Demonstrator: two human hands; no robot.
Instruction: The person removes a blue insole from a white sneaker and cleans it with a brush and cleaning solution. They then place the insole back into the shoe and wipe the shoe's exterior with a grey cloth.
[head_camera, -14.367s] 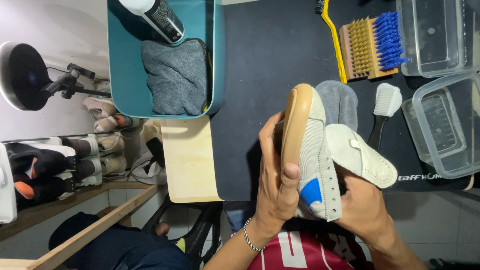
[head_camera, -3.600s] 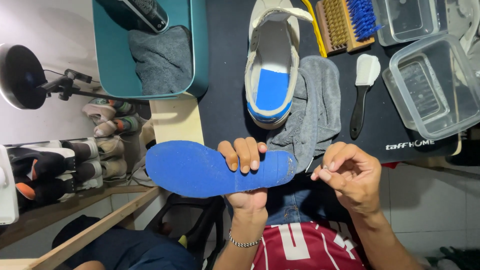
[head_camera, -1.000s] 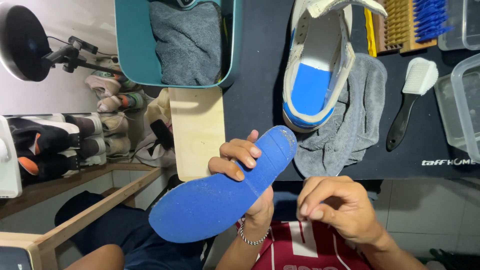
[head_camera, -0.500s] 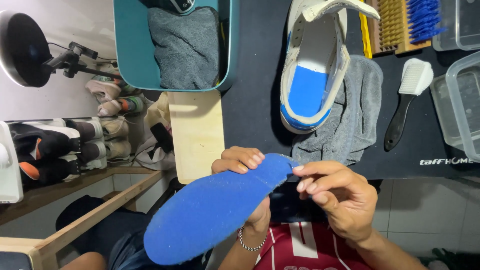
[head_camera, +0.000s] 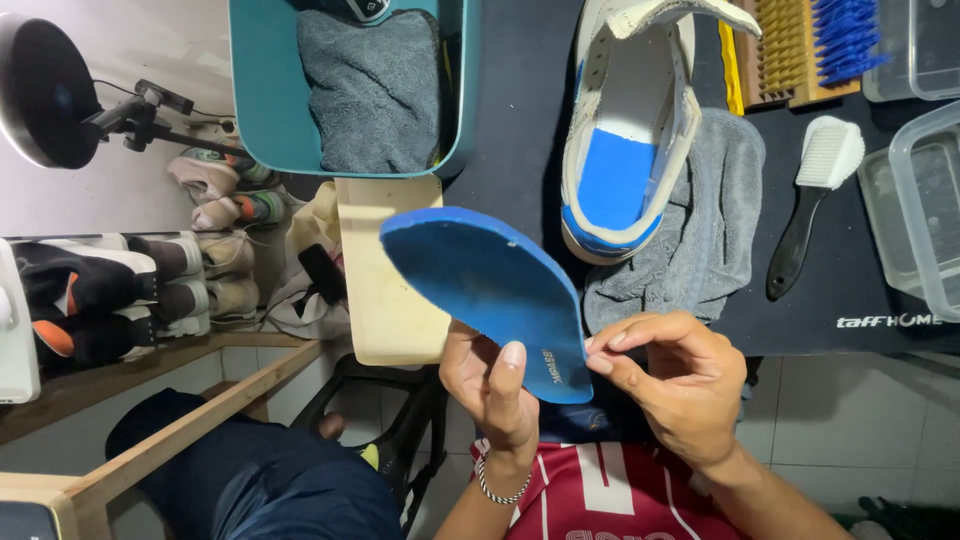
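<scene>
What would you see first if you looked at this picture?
The big blue insole in the middle, held up by the left hand with the right hand at its heel end. Behind it, a white shoe lies on a grey cloth on the black mat.
</scene>
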